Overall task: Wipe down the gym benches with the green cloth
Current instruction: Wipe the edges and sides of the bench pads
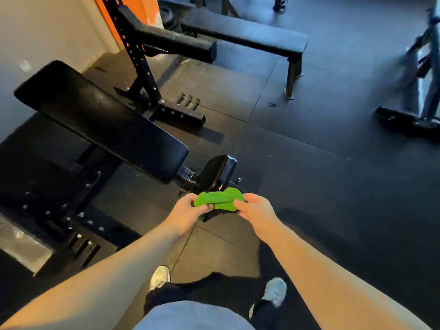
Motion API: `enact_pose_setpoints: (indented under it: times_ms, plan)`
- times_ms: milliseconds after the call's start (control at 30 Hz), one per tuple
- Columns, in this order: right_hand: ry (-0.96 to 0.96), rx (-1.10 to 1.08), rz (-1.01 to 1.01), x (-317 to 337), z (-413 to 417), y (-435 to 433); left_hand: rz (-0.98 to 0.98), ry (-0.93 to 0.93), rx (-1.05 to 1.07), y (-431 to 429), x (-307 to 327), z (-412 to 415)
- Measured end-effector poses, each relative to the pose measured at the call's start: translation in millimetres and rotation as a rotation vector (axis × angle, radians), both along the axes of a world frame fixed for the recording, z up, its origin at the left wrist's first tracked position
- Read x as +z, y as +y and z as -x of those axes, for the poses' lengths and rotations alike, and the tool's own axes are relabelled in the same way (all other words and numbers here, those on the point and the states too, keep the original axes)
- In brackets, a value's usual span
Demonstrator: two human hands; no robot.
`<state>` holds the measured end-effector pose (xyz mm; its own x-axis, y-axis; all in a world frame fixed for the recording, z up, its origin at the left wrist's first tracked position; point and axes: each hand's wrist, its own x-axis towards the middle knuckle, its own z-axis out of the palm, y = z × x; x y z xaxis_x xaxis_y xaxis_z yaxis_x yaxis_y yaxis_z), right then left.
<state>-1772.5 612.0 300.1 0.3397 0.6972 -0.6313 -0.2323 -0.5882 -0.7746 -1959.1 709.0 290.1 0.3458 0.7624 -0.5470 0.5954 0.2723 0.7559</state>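
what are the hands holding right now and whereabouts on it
Both hold the bunched green cloth: the left hand pinches its left end, the right hand grips its right end, in the air in front of the bench's seat pad.

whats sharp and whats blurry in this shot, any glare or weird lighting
Head view: the green cloth, left hand and right hand are fairly sharp; the metal stand at the right edge is smeared; the nearest bench pad has a soft sheen, no harsh glare; light is dim, bluish on the floor, warmer on the forearms; edges bend.

both hands (220,211) pinching, forearms extended
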Motion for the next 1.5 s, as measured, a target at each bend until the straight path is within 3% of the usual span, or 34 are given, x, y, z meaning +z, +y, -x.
enact_pose_setpoints:
  times_ms: [133, 400, 600, 800, 967, 1167, 1300, 1367, 1500]
  plan:
    - [-0.037, -0.001, -0.074, 41.8, -96.4, -32.2, -0.098, -0.059, 0.037, -32.1, 36.1, -83.5]
    - [-0.127, 0.019, -0.18, 103.2, -261.3, -34.7, 0.026, -0.422, 0.047, -61.5, 68.8, -235.1]
    - [-0.141, 0.148, -0.153, 115.9, -352.1, 18.4, 0.029, -0.407, 0.146, -32.1, 49.0, -322.1]
    - [-0.473, 0.448, -0.071, 115.7, -433.0, 108.8, 0.09, -0.331, -0.073, 40.5, 11.1, -411.7]
    - [-0.709, 0.656, 0.129, 108.4, -497.0, 189.9, 0.178, -0.345, 0.029, 111.1, 11.1, -456.6]
    - [-0.441, 0.527, 0.188, 94.4, -522.8, 290.4, 0.156, -0.417, 0.274, 179.1, 9.1, -480.4]
    - [-0.175, 0.544, 0.242, 66.9, -519.6, 353.6, 0.067, -0.352, 0.48, 212.6, 6.8, -477.3]
    - [-0.094, 0.601, 0.324, 51.4, -514.8, 387.4, 0.05, -0.297, 0.601, 223.4, -0.8, -469.8]
    - [-0.097, 0.91, 0.374, 23.3, -500.6, 452.7, 0.098, -0.221, 0.81, 237.8, -21.3, -459.0]
